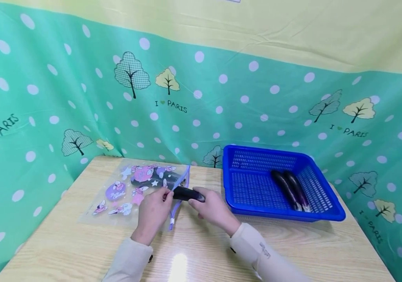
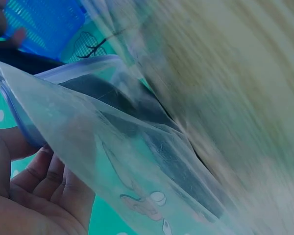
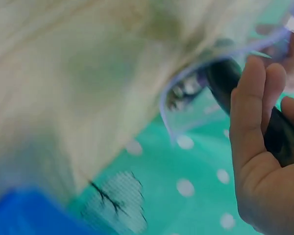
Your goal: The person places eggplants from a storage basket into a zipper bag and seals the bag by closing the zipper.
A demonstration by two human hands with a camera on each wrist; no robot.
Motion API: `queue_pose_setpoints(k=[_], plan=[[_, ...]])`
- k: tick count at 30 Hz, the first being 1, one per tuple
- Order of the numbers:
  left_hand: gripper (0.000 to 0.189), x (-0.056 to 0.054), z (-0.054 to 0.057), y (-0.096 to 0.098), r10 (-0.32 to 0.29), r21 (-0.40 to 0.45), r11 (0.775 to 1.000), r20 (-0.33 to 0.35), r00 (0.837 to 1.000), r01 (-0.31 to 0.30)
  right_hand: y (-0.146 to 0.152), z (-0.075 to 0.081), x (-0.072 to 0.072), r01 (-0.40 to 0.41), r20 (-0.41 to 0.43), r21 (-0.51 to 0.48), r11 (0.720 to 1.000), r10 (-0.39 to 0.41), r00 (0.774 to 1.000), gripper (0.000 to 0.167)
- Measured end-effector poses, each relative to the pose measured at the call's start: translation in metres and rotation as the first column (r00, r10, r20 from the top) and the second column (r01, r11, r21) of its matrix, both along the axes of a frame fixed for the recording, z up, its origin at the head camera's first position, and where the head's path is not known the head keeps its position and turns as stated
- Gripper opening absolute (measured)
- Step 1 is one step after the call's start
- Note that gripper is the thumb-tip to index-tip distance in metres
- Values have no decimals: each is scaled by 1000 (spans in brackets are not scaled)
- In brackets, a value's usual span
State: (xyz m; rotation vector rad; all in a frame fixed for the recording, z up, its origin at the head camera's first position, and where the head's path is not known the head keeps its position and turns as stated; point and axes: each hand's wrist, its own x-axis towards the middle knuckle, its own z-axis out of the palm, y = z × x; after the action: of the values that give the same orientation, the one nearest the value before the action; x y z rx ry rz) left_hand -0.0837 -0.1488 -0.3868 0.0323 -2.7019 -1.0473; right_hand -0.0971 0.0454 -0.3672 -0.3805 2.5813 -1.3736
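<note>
My right hand (image 1: 210, 205) grips the outer end of a dark eggplant (image 1: 184, 194), whose other end is inside the mouth of a clear zip bag (image 1: 116, 213). The bag has a purple zip edge and cartoon prints. At that mouth my left hand (image 1: 154, 207) pinches the bag's edge between thumb and fingers, as the left wrist view also shows. More dark eggplants (image 1: 176, 179) lie inside the bag, seen through the plastic. In the right wrist view the right hand's fingers (image 3: 250, 107) lie along the eggplant.
A blue plastic basket (image 1: 250, 207) stands on the right of the wooden table (image 1: 201, 258), with two eggplants (image 1: 289, 190) against its right side. A green polka-dot curtain (image 1: 218, 98) hangs behind and along both sides. A white zip slider (image 1: 172, 221) sits on the bag's near edge.
</note>
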Motion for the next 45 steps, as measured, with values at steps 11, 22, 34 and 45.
queue_pose_setpoints(k=[11,22,34,45], plan=[[15,0,3,7,-5,-22,1000,7,1000,5,-35,-31,-39,35,135,-84,996,-23,991,42],[13,0,1,9,-19,-43,999,-53,998,17,-51,-40,-72,41,38,177,983,-48,998,36],[13,2,-1,9,-22,-23,1000,-65,998,20,-68,-47,-80,86,-140,608,789,1,990,40],[12,1,-4,5,-16,-24,1000,-62,998,14,-62,-49,-76,42,-134,542,840,37,990,41]])
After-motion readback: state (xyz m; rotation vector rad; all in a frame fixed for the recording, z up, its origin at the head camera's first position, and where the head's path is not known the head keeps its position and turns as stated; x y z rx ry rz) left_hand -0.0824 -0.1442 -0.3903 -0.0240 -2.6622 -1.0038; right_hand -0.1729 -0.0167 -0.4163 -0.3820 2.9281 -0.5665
